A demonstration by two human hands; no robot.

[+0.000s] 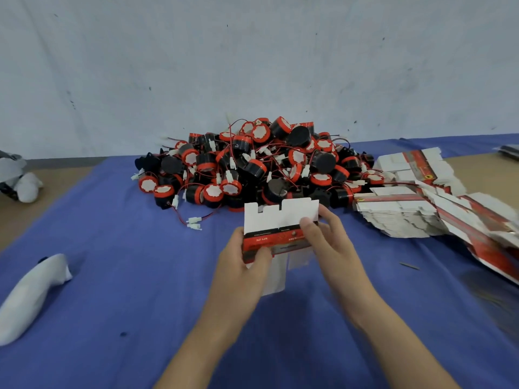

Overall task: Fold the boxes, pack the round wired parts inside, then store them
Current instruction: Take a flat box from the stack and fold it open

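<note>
Both hands hold one box [280, 220] in the air, just in front of the pile of parts [252, 164]. The box is not folded yet: it is a flat card with a red printed band across the middle, white flaps standing up at the top and white flaps hanging down at the bottom. The left hand [241, 265] grips the left lower part of the box, with the thumb lying on the red band and the fingers behind the card. The right hand [328, 237] grips the right side, with the thumb pressed on the front near the line between the white flap and the red band, and the other fingers curled round the right edge.

The pile of parts is large. The parts are round and black with red rings and white faces, and thin red and black wires with white plugs are tangled among them. One white plug [193, 223] lies on its wire in front of the pile, at its left side. To the right of the pile, touching it, lies a spread heap of flat boxes [407, 217], red and white.

A blue cloth [112, 276] covers the worktop [16, 214] under the pile. Well to the left of the pile and nearer to the person lies a white bundle [31, 293]. Behind the pile stands a pale wall [252, 66].
</note>
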